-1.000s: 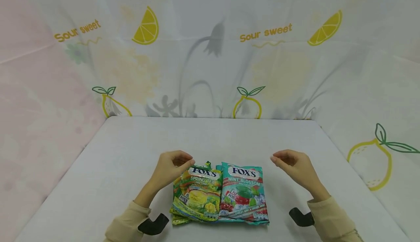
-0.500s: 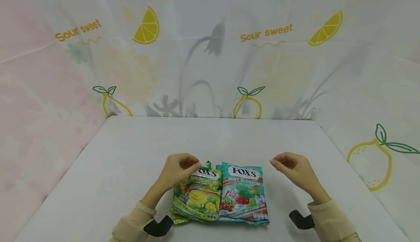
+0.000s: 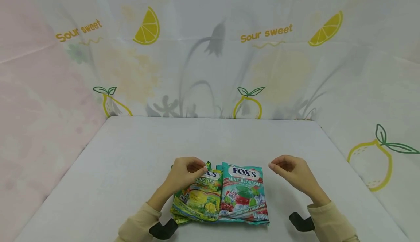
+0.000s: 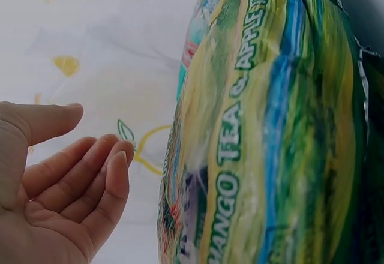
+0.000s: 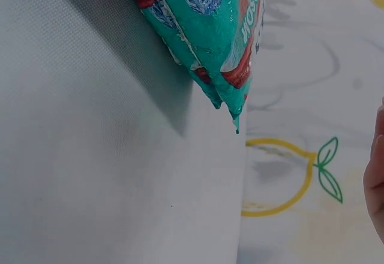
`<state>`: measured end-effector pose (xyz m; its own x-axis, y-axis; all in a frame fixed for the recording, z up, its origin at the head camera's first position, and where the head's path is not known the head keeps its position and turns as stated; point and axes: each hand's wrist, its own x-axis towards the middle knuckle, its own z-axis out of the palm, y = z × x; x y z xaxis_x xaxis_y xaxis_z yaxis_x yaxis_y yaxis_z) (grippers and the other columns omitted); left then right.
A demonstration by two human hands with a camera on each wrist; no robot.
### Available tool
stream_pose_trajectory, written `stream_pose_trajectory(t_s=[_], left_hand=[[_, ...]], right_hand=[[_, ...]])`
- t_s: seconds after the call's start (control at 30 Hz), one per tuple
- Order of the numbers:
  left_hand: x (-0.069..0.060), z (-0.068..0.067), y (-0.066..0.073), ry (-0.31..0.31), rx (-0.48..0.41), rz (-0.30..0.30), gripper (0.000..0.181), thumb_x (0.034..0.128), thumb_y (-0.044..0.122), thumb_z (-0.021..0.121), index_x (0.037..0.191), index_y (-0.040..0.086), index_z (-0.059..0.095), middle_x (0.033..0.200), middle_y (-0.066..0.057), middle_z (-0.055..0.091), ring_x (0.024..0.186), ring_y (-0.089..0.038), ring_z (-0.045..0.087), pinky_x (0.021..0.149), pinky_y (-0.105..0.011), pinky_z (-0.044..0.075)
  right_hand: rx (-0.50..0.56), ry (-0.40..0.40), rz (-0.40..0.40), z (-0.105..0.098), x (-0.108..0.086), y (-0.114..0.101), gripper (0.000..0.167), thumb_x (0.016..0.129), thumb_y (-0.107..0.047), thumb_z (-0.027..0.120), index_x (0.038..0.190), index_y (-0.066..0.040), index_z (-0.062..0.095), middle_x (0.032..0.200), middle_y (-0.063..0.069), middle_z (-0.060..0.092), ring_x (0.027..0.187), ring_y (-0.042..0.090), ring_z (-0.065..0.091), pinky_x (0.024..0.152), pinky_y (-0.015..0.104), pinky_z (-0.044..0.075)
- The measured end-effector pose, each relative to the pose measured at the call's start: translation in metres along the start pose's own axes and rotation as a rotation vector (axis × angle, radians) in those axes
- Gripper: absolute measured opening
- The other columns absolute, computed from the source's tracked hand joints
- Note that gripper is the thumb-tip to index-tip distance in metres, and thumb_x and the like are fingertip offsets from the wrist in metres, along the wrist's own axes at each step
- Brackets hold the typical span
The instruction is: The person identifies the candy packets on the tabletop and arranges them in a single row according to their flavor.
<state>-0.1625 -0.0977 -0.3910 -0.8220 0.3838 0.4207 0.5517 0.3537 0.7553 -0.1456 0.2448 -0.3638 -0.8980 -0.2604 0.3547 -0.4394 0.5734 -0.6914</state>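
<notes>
A yellow-green Fox's Spring Tea candy bag (image 3: 198, 200) lies face up beside a teal Fox's Mint Blossom candy bag (image 3: 243, 194). Edges of a like bag show under each. My left hand (image 3: 185, 172) hovers above the upper left of the yellow-green bag, covering part of its label. In the left wrist view that hand's fingers (image 4: 108, 183) bend loosely, apart from the thumb, with nothing between them. To the right of the teal bag, my right hand (image 3: 293, 169) is held in the air, fingers loosely bent and holding nothing. Only its edge shows in the right wrist view.
The bags lie near the front of a white table (image 3: 131, 154). Patterned cloth (image 3: 197, 52) with lemons hangs behind and along both sides. A black curved piece sits at each sleeve cuff, one by the left wrist (image 3: 163, 230) and one by the right (image 3: 301, 222).
My left hand has moved right and slightly toward me, from the bag's left edge to over its label. The right hand has lowered a little. Both bags have stayed put.
</notes>
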Motion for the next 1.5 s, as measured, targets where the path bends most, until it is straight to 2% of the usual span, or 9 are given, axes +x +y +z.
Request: stream_pose_trajectory(t_s=[0.17, 0.47, 0.73, 0.9, 1.17, 1.3, 1.5], left_hand=[[0.000, 0.005, 0.001, -0.019, -0.005, 0.036, 0.014, 0.0859, 0.008, 0.067, 0.092, -0.005, 0.069, 0.081, -0.012, 0.070, 0.068, -0.015, 0.067, 0.062, -0.023, 0.053], [-0.001, 0.019, 0.002, -0.047, -0.006, 0.050, 0.017, 0.0863, 0.008, 0.066, 0.092, -0.007, 0.067, 0.078, -0.012, 0.069, 0.064, -0.014, 0.065, 0.059, -0.021, 0.052], [-0.002, 0.028, 0.006, -0.081, 0.003, -0.022, 0.019, 0.0877, 0.014, 0.066, 0.093, -0.005, 0.068, 0.080, -0.010, 0.069, 0.066, -0.011, 0.064, 0.061, -0.020, 0.052], [-0.003, 0.032, 0.007, -0.074, 0.010, -0.023, 0.019, 0.0876, 0.014, 0.066, 0.094, -0.004, 0.068, 0.080, -0.009, 0.069, 0.066, -0.012, 0.065, 0.061, -0.020, 0.051], [-0.005, 0.036, 0.006, -0.084, -0.026, -0.021, 0.022, 0.0882, 0.015, 0.066, 0.095, -0.006, 0.067, 0.080, -0.011, 0.068, 0.067, -0.014, 0.064, 0.061, -0.020, 0.051], [-0.005, 0.037, 0.007, -0.089, -0.011, -0.029, 0.021, 0.0878, 0.014, 0.067, 0.095, -0.006, 0.067, 0.080, -0.010, 0.068, 0.068, -0.012, 0.064, 0.061, -0.019, 0.051], [-0.003, 0.039, 0.008, -0.122, 0.017, -0.008, 0.020, 0.0869, 0.011, 0.067, 0.095, -0.007, 0.067, 0.080, -0.011, 0.068, 0.068, -0.012, 0.064, 0.061, -0.018, 0.051]], right_hand=[[-0.004, -0.029, -0.004, 0.001, 0.000, 0.000, 0.005, 0.087, -0.007, 0.065, 0.088, -0.002, 0.067, 0.079, 0.001, 0.066, 0.064, 0.004, 0.059, 0.058, 0.024, 0.049], [0.005, -0.096, 0.026, 0.001, -0.002, -0.003, 0.007, 0.087, -0.009, 0.065, 0.088, -0.002, 0.068, 0.078, -0.001, 0.065, 0.064, 0.004, 0.058, 0.058, 0.024, 0.049], [0.001, -0.127, 0.049, 0.002, -0.004, -0.001, 0.008, 0.087, -0.008, 0.065, 0.090, -0.001, 0.068, 0.080, 0.000, 0.065, 0.064, 0.007, 0.058, 0.058, 0.023, 0.049], [-0.005, -0.134, 0.051, 0.002, -0.004, 0.001, 0.007, 0.088, -0.006, 0.065, 0.091, 0.000, 0.068, 0.081, 0.002, 0.066, 0.064, 0.004, 0.058, 0.058, 0.023, 0.049], [0.007, -0.167, 0.065, 0.004, -0.005, 0.001, 0.011, 0.089, -0.010, 0.064, 0.092, 0.000, 0.067, 0.080, 0.005, 0.066, 0.064, 0.007, 0.058, 0.058, 0.023, 0.049], [0.016, -0.177, 0.044, 0.005, -0.006, 0.002, 0.011, 0.089, -0.010, 0.064, 0.091, 0.000, 0.067, 0.079, 0.005, 0.066, 0.064, 0.009, 0.059, 0.058, 0.023, 0.050], [0.019, -0.201, 0.036, 0.005, -0.006, 0.003, 0.010, 0.090, -0.009, 0.063, 0.091, 0.000, 0.067, 0.075, 0.005, 0.064, 0.062, 0.009, 0.058, 0.057, 0.023, 0.049]])
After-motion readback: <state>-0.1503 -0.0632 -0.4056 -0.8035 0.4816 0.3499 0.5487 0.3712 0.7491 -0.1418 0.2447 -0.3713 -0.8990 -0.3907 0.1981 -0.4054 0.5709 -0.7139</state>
